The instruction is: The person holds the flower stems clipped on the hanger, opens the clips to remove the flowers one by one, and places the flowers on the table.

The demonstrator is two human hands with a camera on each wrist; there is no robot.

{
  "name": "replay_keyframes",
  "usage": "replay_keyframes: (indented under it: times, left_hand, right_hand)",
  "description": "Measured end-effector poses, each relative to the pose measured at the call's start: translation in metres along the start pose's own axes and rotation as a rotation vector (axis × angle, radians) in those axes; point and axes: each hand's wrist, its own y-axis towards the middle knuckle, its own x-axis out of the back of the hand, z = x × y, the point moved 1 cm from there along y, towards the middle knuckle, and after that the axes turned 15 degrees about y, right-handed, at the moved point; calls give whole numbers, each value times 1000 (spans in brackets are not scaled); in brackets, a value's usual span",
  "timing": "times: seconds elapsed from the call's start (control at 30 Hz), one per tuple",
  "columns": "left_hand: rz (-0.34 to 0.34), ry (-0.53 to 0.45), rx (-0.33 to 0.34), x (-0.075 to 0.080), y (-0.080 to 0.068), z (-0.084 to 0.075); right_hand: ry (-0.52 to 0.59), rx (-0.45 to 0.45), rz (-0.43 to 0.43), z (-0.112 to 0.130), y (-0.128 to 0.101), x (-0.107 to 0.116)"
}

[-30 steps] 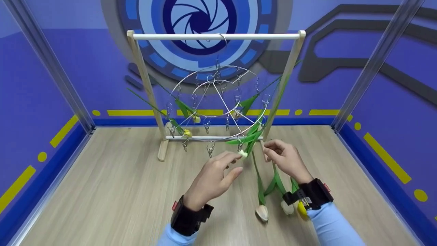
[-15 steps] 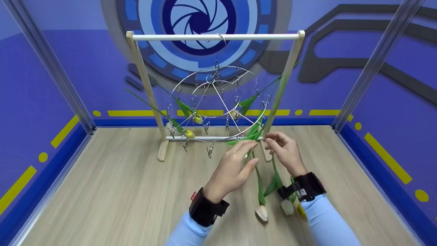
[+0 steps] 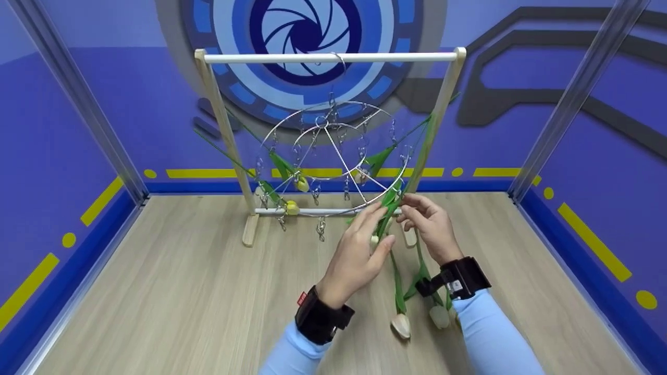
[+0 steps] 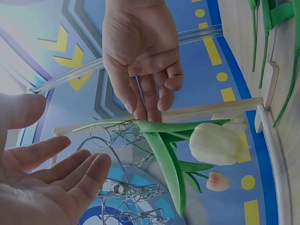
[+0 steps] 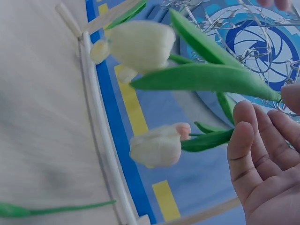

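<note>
In the head view my left hand (image 3: 357, 255) stands with fingers stretched beside green tulip leaves (image 3: 388, 205) at the round wire clip hanger (image 3: 341, 148). My right hand (image 3: 430, 226) is just right of the same leaves, fingers loosely bent. In the left wrist view the right fingertips are right at the stem and clip end of a white tulip (image 4: 218, 143) whose bloom hangs down. The left palm (image 4: 42, 187) holds nothing. In the right wrist view the thumb overlaps the stem end, other fingers (image 5: 241, 136) apart from it. Another white tulip (image 5: 154, 145) hangs close by.
A wooden rack with a white top bar (image 3: 271, 58) carries the hanger. Yellow tulips (image 3: 301, 183) hang at its left. Lying on the table (image 3: 172, 291) in front of the right hand are a cream tulip (image 3: 401, 325) and a white one (image 3: 439, 316).
My left hand has moved right and up, to beside the leaves. The right hand has risen slightly toward the hanger's edge, and the leaves have shifted a little.
</note>
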Motion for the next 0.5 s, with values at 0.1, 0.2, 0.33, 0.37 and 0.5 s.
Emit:
replay_keyframes:
  times: [0.1, 0.2, 0.33, 0.37, 0.5]
  left_hand:
    - [-20, 10, 15, 1, -1, 1]
    - [-39, 22, 33, 3, -4, 2]
    - [-63, 34, 54, 5, -9, 3]
    - [-70, 37, 58, 6, -10, 4]
    - [-89, 37, 84, 6, -13, 7]
  right_hand:
    - [49, 1, 6, 0, 1, -2]
    - [78, 3, 17, 0, 0, -5]
    - [62, 14, 49, 1, -2, -9]
    - [54, 19, 60, 2, -3, -10]
    - [-2, 39, 110, 6, -7, -15]
